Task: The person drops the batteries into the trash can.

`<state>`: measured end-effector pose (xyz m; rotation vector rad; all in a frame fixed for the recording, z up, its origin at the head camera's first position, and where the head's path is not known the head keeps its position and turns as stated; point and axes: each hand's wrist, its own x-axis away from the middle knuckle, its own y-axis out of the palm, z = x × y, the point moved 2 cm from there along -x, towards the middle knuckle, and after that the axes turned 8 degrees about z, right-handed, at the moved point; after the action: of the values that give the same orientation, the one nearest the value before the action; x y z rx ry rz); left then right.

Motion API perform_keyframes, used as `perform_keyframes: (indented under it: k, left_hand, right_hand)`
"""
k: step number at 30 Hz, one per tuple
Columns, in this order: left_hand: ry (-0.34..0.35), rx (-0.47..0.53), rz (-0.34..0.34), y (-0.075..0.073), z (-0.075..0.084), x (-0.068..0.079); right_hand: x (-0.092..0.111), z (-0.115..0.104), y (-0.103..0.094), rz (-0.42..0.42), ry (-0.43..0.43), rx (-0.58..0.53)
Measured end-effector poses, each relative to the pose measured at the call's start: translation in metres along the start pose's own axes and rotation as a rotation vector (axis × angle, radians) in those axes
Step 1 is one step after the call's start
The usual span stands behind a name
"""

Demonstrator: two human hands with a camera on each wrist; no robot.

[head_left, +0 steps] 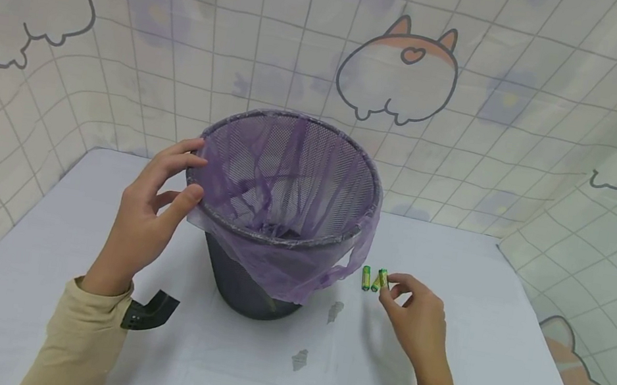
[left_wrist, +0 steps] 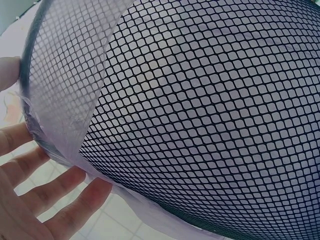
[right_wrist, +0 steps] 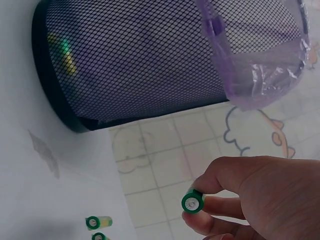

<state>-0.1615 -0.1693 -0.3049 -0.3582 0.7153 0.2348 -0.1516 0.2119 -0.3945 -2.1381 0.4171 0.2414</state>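
Note:
A black mesh wastebasket [head_left: 248, 290] stands upright on the white tabletop, lined with a translucent purple bag [head_left: 285, 265] folded over its rim. My left hand [head_left: 152, 212] rests its spread fingertips and thumb against the left side of the rim, over the bag. To the right of the basket, my right hand [head_left: 418, 315] pinches a small green-and-yellow battery [right_wrist: 192, 202] between thumb and fingers, its end facing the wrist camera. Two more such batteries lie on the table: one battery [head_left: 365, 278] in plain sight, another battery [head_left: 375, 284] partly behind the held one.
Through the mesh in the right wrist view, a green-and-yellow battery shape [right_wrist: 67, 55] shows near the basket's bottom. Two grey patches mark the tabletop [head_left: 234, 368] in front of the basket. A tile-patterned curtain [head_left: 284, 36] with corgi drawings surrounds the back and sides.

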Motion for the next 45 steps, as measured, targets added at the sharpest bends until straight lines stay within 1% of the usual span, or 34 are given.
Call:
perform_keyframes:
  k: [5, 18, 27, 35, 45]
  left_hand:
    - [0.000, 0.008, 0.000, 0.000, 0.000, 0.000]
    - [0.002, -0.012, 0.002, 0.000, 0.000, 0.000]
    - [-0.003, -0.021, -0.001, 0.000, -0.001, 0.000]
    - [-0.001, -0.012, -0.001, 0.000, 0.000, 0.000]
    - [0.001, -0.004, -0.003, 0.000, 0.001, 0.000]
  right_hand:
    - [0.001, -0.006, -0.006, 0.020, -0.019, -0.009]
    - [0.002, -0.018, -0.016, 0.076, -0.073, -0.027]
    - [0.002, -0.025, -0.022, 0.073, -0.084, -0.032]
    - [0.003, -0.032, -0.028, 0.111, -0.129, -0.035]
    - [0.001, -0.036, -0.033, 0.123, -0.143, -0.053]
